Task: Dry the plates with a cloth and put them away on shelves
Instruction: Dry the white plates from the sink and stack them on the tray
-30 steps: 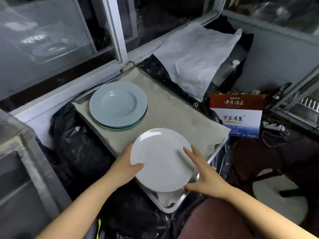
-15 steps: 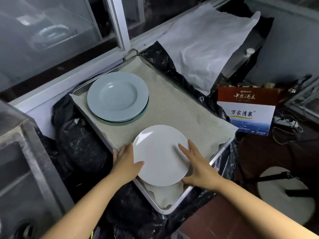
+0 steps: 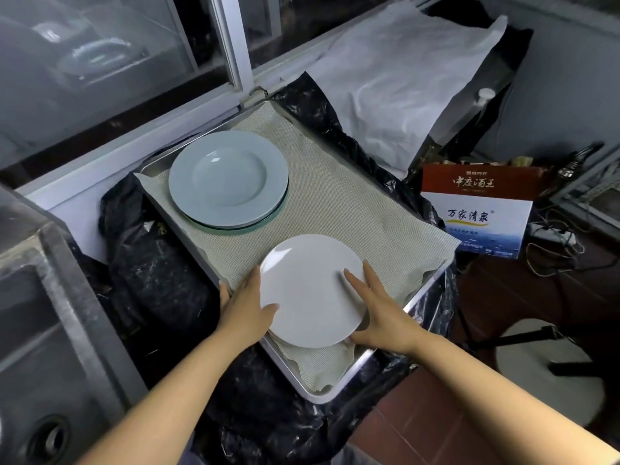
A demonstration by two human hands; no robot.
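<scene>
Your left hand (image 3: 246, 308) and right hand (image 3: 382, 312), fingers curled round its rim, grip the white plate (image 3: 310, 290) over the tray (image 3: 339, 385).

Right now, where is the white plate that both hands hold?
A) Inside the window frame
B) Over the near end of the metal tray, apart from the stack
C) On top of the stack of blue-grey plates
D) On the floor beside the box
B: the white plate sits between the left hand and right hand at the near end of the metal tray, while the stack of blue-grey plates lies at the far end.
</scene>
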